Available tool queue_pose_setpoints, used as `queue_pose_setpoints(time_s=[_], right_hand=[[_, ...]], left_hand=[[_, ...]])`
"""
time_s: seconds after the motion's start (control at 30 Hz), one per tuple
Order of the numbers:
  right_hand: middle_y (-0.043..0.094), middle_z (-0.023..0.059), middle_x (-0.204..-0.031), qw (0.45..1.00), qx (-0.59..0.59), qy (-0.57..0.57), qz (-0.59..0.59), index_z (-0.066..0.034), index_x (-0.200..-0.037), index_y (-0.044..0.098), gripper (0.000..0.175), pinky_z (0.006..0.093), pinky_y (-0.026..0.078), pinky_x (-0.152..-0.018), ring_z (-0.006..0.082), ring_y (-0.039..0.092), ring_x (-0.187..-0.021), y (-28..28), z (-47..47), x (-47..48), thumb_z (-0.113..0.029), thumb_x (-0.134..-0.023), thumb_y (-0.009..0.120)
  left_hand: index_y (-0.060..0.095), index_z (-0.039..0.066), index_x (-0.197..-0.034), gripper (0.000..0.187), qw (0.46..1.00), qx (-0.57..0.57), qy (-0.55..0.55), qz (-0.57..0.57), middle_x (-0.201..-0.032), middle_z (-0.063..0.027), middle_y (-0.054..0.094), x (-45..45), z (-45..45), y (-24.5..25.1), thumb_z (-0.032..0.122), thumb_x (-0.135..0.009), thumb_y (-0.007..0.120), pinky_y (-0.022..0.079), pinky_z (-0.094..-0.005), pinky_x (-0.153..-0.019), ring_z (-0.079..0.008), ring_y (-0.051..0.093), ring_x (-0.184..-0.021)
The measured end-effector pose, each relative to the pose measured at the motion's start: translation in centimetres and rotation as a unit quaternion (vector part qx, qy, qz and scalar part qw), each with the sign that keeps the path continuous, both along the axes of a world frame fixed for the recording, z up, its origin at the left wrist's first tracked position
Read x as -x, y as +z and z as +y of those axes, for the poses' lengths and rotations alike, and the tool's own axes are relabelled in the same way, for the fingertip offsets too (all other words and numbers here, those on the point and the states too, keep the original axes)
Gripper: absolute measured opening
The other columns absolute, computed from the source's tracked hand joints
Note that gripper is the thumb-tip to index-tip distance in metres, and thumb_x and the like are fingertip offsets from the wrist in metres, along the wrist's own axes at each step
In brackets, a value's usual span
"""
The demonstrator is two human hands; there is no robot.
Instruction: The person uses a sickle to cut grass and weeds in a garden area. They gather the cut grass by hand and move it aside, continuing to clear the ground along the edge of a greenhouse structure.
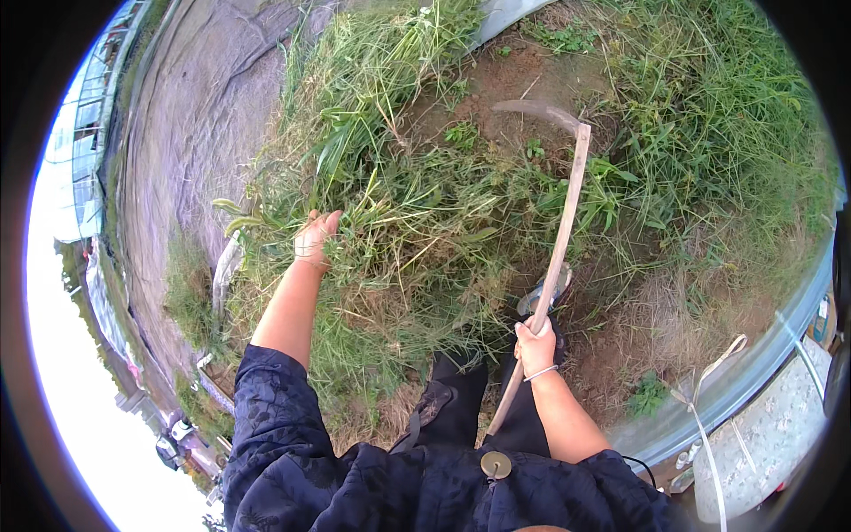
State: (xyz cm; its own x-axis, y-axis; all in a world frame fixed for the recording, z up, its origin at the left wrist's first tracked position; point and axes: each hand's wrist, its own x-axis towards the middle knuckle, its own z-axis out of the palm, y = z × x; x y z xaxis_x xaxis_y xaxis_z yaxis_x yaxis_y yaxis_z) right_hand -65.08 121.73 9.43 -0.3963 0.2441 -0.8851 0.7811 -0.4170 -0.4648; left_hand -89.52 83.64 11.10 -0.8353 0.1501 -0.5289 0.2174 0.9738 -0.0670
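Observation:
My right hand (pixel 536 346), with a bracelet at the wrist, is closed around the long wooden handle of a sickle (pixel 565 219). The sickle's curved, worn metal blade (pixel 538 110) points left over bare reddish soil (pixel 525 73). My left hand (pixel 317 239) is at the left side of a heap of loose, cut-looking grass and weeds (pixel 425 233). Its thumb side shows, while some fingers are hidden by stems, so whether it grips any is unclear. Green seed heads (pixel 241 216) stick out left of that hand. The heap lies in front of my legs and partly covers them.
Tall grass (pixel 725 133) grows on the right. Purplish-grey ground sheeting (pixel 193 120) stretches along the left. Clear plastic sheeting (pixel 718 405) curves along the lower right, with a white strap (pixel 706 445) beside it. My shoe (pixel 546 292) is next to the sickle handle.

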Motion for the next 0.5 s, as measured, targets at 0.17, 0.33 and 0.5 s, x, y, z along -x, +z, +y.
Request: queue_pose_setpoints(time_s=[0.17,0.33,0.5], right_hand=[[0.045,0.0008,-0.056,0.999,0.0,-0.017,0.032,-0.0091,-0.086,0.043,0.018,0.0256,0.037,-0.032,0.0113,0.044,-0.036,-1.7,-2.4,3.3,-0.004,-0.085,0.06],[0.044,0.0,-0.057,0.993,-0.026,-0.091,0.064,-0.009,-0.087,0.042,0.02,0.0255,0.036,-0.031,0.0108,0.043,-0.034,-3.0,-4.5,9.1,-0.004,-0.085,0.062],[0.045,0.0004,-0.059,0.993,-0.078,-0.031,0.087,-0.008,-0.087,0.042,0.021,0.0266,0.036,-0.031,0.0115,0.043,-0.035,-2.1,-6.5,13.6,-0.006,-0.085,0.063]], left_hand=[[0.047,0.019,-0.127,0.047,0.999,-0.005,-0.019,-0.027,-0.117,-0.0124,0.057,-1.5,-2.9,-4.1,0.011,-0.082,0.056,0.041,-0.0406,-0.099,-0.0352,0.05,-0.117],[0.046,0.014,-0.124,0.044,0.999,-0.022,-0.013,-0.02,-0.12,-0.014,0.053,-2.9,-1.6,-6.0,0.015,-0.082,0.058,0.041,-0.0435,-0.097,-0.0373,0.048,-0.117],[0.041,0.012,-0.129,0.055,1.0,0.014,-0.007,-0.007,-0.129,-0.0154,0.047,-3.9,0.6,-6.1,0.011,-0.077,0.06,0.041,-0.0477,-0.096,-0.0403,0.043,-0.125]])
